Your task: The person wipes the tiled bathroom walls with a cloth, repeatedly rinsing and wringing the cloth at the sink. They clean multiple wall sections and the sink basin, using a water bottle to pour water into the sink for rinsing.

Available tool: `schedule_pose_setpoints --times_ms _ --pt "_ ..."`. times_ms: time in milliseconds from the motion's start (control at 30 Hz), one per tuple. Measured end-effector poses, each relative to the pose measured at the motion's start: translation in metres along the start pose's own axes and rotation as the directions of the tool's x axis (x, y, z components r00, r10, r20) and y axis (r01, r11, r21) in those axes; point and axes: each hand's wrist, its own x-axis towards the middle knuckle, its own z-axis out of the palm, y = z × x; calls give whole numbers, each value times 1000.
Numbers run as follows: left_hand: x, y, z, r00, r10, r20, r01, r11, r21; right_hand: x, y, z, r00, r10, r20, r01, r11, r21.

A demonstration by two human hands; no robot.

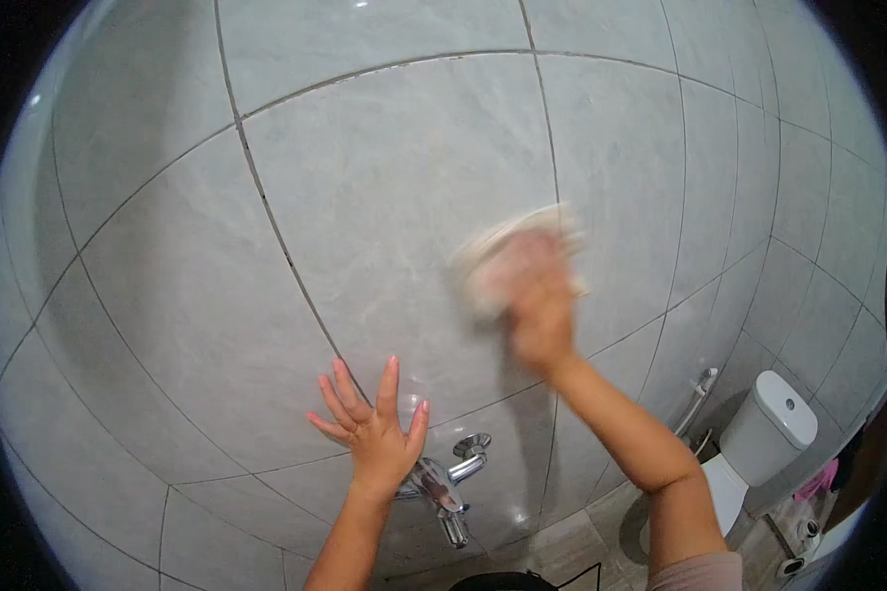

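Observation:
My right hand (539,286) presses a whitish cloth (483,258) against the grey tiled wall (394,207). Motion smears both the hand and the cloth, so the separate fingers do not show clearly. Lower and to the left, my left hand (373,426) rests on the tiles with its fingers spread, holding nothing. Just right of the left wrist is a chrome wall-mounted tap (439,483), partly hidden behind that hand.
A white toilet (771,419) stands at the lower right, with a white pipe or hose fitting (700,394) on the wall beside it. Something pink (816,481) and small items lie on the floor by the right edge. Brownish floor tiles (567,547) show below.

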Motion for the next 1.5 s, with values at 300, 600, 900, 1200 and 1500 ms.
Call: schedule_pose_setpoints --times_ms 300,600,900,1200,1500 --pt "19 -23 -31 995 -59 -83 62 998 30 146 157 -56 737 342 -583 -552 802 -228" --pt "35 -51 -45 972 -111 -207 122 992 42 177 -5 43 876 -471 105 464 882 88" --pt "0 -103 -63 976 -176 -130 179 984 18 331 198 -82 584 444 -679 -741 634 -222" --pt "-11 -137 -79 966 -164 -200 158 986 -47 272 -92 97 764 -643 54 635 765 109" --pt "-35 -223 -91 932 -293 -212 299 954 -7 432 26 56 813 -34 -582 -208 916 -344"
